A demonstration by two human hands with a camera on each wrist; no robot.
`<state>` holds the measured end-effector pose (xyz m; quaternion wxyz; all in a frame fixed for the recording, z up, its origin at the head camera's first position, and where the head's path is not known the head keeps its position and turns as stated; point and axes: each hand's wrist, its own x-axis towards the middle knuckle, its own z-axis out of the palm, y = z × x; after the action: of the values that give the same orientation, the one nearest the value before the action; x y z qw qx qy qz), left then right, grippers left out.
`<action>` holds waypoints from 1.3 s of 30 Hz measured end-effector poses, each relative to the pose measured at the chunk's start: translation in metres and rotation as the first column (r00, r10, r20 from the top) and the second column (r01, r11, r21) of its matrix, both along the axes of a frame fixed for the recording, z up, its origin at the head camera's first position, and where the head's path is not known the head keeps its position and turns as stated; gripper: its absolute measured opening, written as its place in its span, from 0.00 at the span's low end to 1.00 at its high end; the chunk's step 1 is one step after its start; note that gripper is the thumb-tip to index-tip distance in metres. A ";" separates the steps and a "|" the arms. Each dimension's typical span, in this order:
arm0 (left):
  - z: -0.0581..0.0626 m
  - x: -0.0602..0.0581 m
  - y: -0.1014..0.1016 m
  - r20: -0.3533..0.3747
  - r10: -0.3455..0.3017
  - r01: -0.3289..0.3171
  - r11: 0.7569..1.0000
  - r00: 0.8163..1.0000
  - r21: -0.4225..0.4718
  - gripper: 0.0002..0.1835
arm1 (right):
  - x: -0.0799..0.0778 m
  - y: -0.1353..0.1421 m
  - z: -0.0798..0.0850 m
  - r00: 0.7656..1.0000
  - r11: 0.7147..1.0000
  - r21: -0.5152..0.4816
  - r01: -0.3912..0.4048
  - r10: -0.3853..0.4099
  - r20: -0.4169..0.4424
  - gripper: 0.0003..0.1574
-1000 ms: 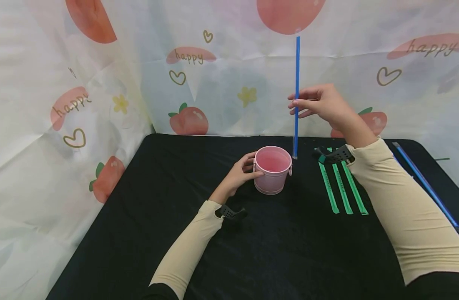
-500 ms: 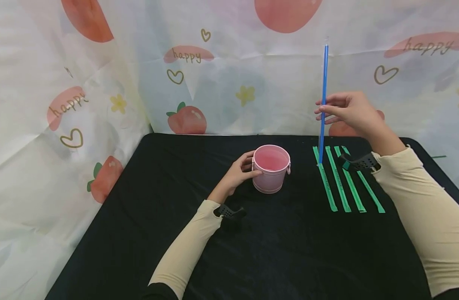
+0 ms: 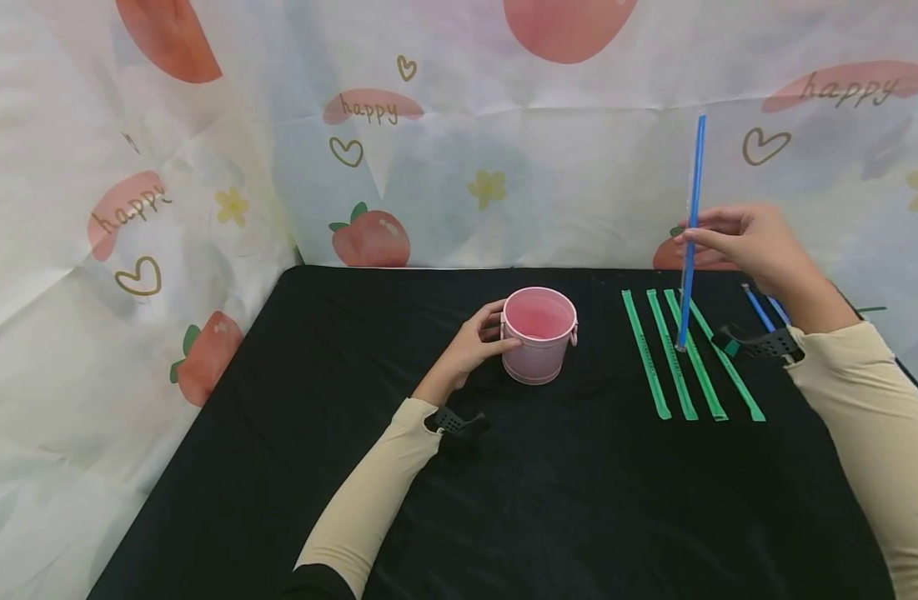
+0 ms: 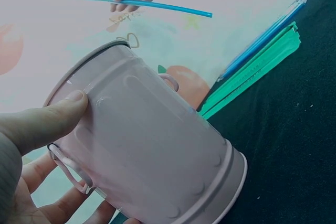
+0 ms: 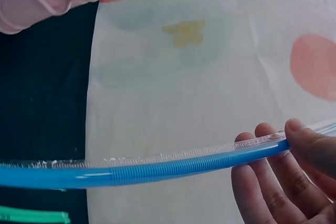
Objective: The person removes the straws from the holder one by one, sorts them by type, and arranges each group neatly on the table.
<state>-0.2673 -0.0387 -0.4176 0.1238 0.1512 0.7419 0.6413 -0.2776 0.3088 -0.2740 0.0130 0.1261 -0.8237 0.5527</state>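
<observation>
My left hand (image 3: 469, 343) grips the near left side of a small pink metal bucket (image 3: 537, 350), thumb in front and fingers behind. The bucket stands upright on the black cloth, a small handle (image 4: 68, 169) showing near my fingers in the left wrist view. To its right, my right hand (image 3: 759, 250) pinches a blue drinking straw (image 3: 696, 175) in a clear wrapper between thumb and fingers. The straw stands almost vertical, its lower end overlapping the green paper-wrapped sticks in the head view. The right wrist view shows ribbing along the blue straw (image 5: 168, 169).
Several slim green sticks (image 3: 642, 354) with printing lie side by side right of the bucket. Further right are more blue straws (image 3: 759, 308), partly hidden by my right wrist. A fruit-printed curtain (image 3: 443, 167) rises behind the table's back edge.
My right hand has carried the blue straw rightward and slightly down, from beside the bucket to over the green sticks. The left hand keeps its hold on the bucket.
</observation>
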 end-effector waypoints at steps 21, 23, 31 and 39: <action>0.000 -0.002 -0.001 0.003 0.002 -0.002 1.000 1.000 -0.004 0.35 | 0.014 0.074 -0.023 0.990 0.982 0.129 0.135 -0.129 -0.055 0.19; 0.000 -0.002 -0.002 0.007 0.000 0.000 1.000 1.000 -0.001 0.35 | 0.016 0.080 -0.024 0.988 0.977 0.153 0.150 -0.143 -0.057 0.18; 0.000 -0.002 -0.003 0.011 0.006 -0.006 1.000 1.000 -0.004 0.35 | 0.021 0.102 -0.030 0.979 0.935 0.289 0.206 -0.197 -0.057 0.18; 0.000 -0.002 -0.003 -0.003 0.015 -0.015 1.000 1.000 -0.004 0.35 | 0.019 0.129 -0.037 0.985 0.945 0.279 0.170 -0.160 -0.059 0.25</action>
<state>-0.2689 -0.0421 -0.4172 0.1182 0.1461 0.7446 0.6405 -0.2583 0.4374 -0.3106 0.0555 0.0671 -0.9015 0.4238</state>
